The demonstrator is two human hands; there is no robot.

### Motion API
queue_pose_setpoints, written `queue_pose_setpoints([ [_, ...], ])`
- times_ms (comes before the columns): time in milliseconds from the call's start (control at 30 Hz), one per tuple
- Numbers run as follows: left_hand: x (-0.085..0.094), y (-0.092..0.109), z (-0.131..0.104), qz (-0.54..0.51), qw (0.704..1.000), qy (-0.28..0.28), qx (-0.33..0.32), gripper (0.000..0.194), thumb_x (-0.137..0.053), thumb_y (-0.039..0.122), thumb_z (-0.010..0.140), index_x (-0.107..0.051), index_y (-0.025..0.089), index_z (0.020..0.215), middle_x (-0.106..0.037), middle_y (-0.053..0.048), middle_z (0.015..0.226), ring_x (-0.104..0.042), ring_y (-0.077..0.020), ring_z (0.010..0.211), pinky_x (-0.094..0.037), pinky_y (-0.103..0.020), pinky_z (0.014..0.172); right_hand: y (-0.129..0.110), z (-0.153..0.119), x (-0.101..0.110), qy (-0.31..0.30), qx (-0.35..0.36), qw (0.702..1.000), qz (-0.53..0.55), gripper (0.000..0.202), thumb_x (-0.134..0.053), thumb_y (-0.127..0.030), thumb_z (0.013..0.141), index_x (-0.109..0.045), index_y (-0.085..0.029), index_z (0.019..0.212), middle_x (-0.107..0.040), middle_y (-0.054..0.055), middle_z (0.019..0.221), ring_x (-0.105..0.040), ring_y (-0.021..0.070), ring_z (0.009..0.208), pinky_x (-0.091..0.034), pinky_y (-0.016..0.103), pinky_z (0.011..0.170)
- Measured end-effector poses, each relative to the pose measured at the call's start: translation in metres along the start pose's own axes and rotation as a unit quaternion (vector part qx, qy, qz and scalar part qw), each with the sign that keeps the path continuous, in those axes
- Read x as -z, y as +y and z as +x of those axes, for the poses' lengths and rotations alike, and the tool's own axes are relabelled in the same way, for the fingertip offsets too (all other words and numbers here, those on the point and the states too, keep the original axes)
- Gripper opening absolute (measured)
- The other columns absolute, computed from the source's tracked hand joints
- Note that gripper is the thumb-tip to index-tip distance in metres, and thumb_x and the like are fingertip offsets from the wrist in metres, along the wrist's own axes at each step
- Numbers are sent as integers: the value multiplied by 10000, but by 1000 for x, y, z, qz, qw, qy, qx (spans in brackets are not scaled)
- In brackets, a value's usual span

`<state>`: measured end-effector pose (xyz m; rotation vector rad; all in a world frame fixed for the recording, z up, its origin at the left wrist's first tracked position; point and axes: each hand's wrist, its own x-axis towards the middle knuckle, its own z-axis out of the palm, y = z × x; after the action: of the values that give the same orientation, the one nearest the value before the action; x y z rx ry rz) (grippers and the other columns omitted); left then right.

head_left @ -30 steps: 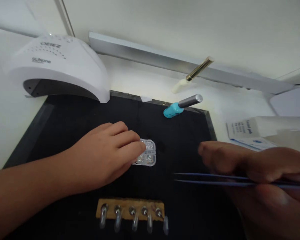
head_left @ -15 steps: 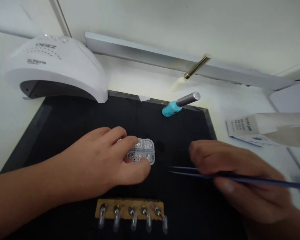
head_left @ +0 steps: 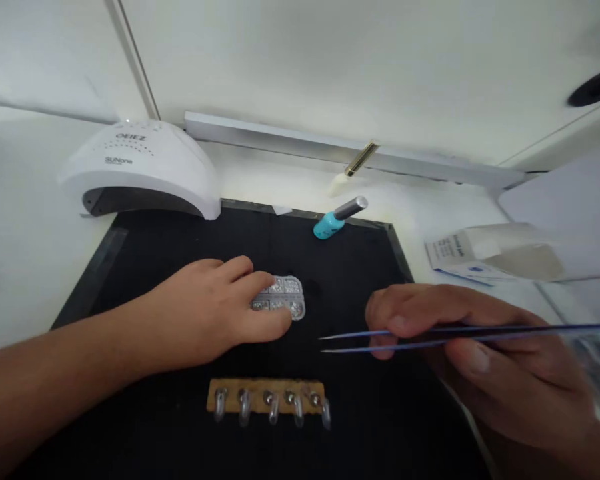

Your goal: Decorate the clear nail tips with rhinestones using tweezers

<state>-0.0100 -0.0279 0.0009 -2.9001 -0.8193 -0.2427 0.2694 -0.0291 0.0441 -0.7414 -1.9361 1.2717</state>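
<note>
My left hand (head_left: pixel 215 310) grips a small clear compartment case (head_left: pixel 294 288) of rhinestones on the black mat, with its left part hidden under my fingers. Blue tweezers (head_left: pixel 360 347) are held in my right hand (head_left: pixel 460 340), their two tips apart and pointing left, right of the case and lower. Nothing shows between the tips. In front of both hands lies a wooden strip (head_left: pixel 256 385) bearing several clear nail tips (head_left: pixel 273 407) on metal stands.
A white nail lamp (head_left: pixel 150 163) stands at the back left. Behind the case are a turquoise polish bottle (head_left: pixel 329 225) and a pale bottle with a gold cap (head_left: pixel 361 159). An opened alcohol pads box (head_left: pixel 460 250) lies right of the black mat (head_left: pixel 180 233).
My right hand has brought the tweezers left, closer to the case, and their tips are wider apart. My left hand stays on the case. The camera view has shifted.
</note>
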Motion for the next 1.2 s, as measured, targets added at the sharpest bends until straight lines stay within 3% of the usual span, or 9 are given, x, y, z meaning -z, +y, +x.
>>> queue_pose_setpoints([
  [67, 1, 3, -2, 15, 1000, -15, 5, 369, -561, 107, 842, -501, 317, 1140, -640, -111, 1245, -650, -293, 921, -547, -332, 544, -13, 2, -7, 7, -1, 1000, 2, 207, -523, -363, 972, -685, -257, 1043, -665, 37, 779, -629, 180, 707, -515, 324, 584],
  [200, 5, 3, -6, 50, 998, -41, -3, 389, -565, 133, 874, -469, 347, 1184, -577, -155, 1343, -659, -301, 935, -524, -309, 509, -21, 11, -20, 78, 11, 995, 66, 161, -608, -353, 935, -681, -215, 896, -640, 25, 698, -608, 189, 682, -492, 345, 598],
  [300, 5, 2, -8, 67, 997, -44, -22, 489, -571, 116, 873, -426, 380, 1258, -519, -165, 1418, -668, -300, 961, -532, -309, 525, -9, 20, -25, 70, -19, 984, 162, 152, -664, -316, 900, -653, -178, 838, -625, 16, 695, -586, 168, 615, -456, 347, 574],
  [400, 5, 1, -9, 65, 997, -42, -28, 480, -586, 133, 870, -447, 377, 1259, -457, -170, 1483, -675, -293, 944, -534, -314, 523, 10, 29, -32, 39, -2, 971, 235, 132, -669, -266, 897, -618, -164, 831, -606, 1, 686, -564, 142, 602, -436, 330, 582],
  [533, 5, -2, -9, 47, 998, -25, -27, 387, -544, 165, 896, -504, 322, 1247, -558, -127, 1402, -670, -273, 925, -521, -297, 528, 34, 31, -39, 19, 35, 963, 267, 126, -637, -250, 912, -618, -135, 865, -613, 15, 696, -568, 151, 633, -448, 347, 607],
  [700, 0, -15, -8, -8, 999, -19, -42, 401, -467, 174, 938, -494, 265, 1328, -586, -72, 1385, -625, -248, 1003, -537, -340, 690, 51, 23, -35, -15, 26, 980, 197, 152, -595, -264, 945, -641, -127, 989, -657, 53, 781, -621, 188, 717, -515, 403, 675],
  [900, -6, -20, -6, -80, 997, -4, -23, 399, -419, 189, 971, -492, 240, 1360, -589, -41, 1384, -582, -249, 1023, -508, -385, 784, 48, 26, -20, -62, 91, 993, 43, 185, -547, -268, 970, -648, -118, 1009, -701, 95, 828, -666, 179, 735, -550, 366, 678],
  [1000, -8, -21, -7, -101, 994, 4, -30, 397, -396, 168, 982, -490, 214, 1365, -580, -42, 1393, -568, -243, 1023, -502, -389, 816, 43, 27, -16, -76, 136, 983, -100, 204, -490, -271, 999, -636, -135, 957, -702, 77, 798, -672, 161, 774, -553, 341, 736],
  [1200, -9, -20, -8, -131, 991, 12, -21, 388, -491, 256, 981, -489, 220, 1367, -580, -44, 1393, -565, -247, 1026, -493, -389, 819, 42, 25, -16, -102, 140, 966, -193, 194, -438, -266, 1012, -593, -164, 957, -697, 65, 832, -672, 147, 830, -561, 327, 834],
])
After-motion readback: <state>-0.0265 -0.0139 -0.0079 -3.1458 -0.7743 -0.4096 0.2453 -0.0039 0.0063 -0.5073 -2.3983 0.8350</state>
